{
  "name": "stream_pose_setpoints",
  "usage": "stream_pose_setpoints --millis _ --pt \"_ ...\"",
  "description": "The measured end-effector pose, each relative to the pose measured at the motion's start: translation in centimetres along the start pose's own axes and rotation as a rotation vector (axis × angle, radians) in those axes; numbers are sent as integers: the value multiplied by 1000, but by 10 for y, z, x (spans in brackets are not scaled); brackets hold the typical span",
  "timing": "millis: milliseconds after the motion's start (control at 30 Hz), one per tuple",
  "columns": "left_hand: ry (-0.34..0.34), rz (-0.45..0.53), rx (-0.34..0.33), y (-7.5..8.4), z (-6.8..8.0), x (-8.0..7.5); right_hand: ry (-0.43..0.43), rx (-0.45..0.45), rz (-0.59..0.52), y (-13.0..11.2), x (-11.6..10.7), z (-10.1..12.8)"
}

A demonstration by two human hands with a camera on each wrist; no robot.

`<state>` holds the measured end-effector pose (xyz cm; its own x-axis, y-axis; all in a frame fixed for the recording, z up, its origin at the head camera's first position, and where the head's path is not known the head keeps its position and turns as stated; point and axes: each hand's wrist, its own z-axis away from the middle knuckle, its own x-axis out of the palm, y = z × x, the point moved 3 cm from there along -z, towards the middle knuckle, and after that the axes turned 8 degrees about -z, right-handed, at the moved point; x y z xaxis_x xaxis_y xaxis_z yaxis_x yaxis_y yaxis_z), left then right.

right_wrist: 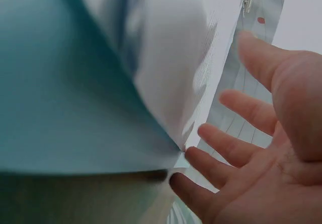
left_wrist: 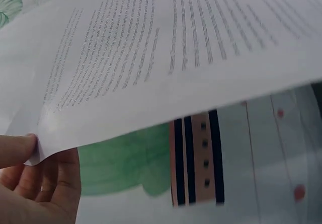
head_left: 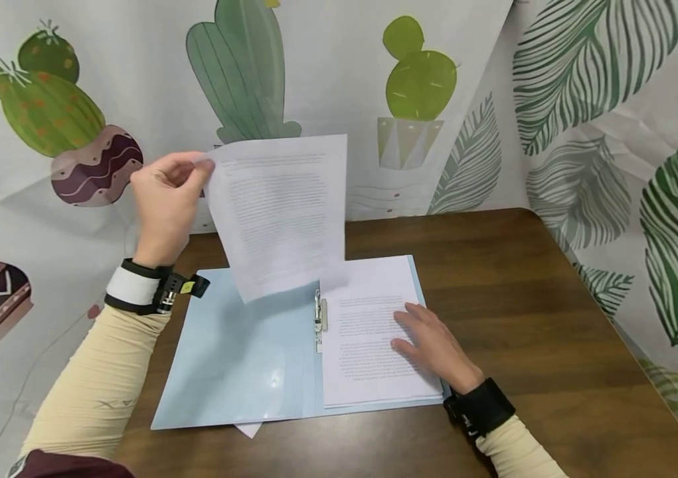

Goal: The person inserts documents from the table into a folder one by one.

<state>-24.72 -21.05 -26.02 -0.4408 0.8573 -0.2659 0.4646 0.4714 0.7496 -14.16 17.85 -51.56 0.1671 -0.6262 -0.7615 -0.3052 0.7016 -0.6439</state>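
Observation:
My left hand (head_left: pixel 168 199) pinches the upper left corner of a printed sheet of paper (head_left: pixel 279 219) between thumb and fingers. The sheet hangs raised above a light blue folder (head_left: pixel 237 372) that lies spread on the table. In the left wrist view, the thumb presses the paper's corner against curled fingers. A stack of printed pages (head_left: pixel 368 358) lies on the folder's right side, beside a metal clip (head_left: pixel 319 318) at the spine. Over the right edge of that stack lies my right hand (head_left: pixel 437 345), fingers spread and loosely straight.
Under the folder's lower edge a white paper corner (head_left: pixel 249 429) sticks out. The brown wooden table (head_left: pixel 530 372) extends to the right. Behind it hangs a white cloth (head_left: pixel 333 66) printed with cacti and leaves.

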Motion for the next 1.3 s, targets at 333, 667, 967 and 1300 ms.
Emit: stream_pose_setpoints --millis 333,667,967,1300 --pt "-185 160 -136 -9 29 36 258 -45 -285 -9 -30 -6" --pt "-308 204 -271 -22 61 68 236 -11 -655 -20 -43 -7" --pt "-330 190 -351 -44 82 89 253 46 -629 -18 -40 -1" --pt "-326 101 -368 -57 93 98 248 65 -654 -15 -42 5"
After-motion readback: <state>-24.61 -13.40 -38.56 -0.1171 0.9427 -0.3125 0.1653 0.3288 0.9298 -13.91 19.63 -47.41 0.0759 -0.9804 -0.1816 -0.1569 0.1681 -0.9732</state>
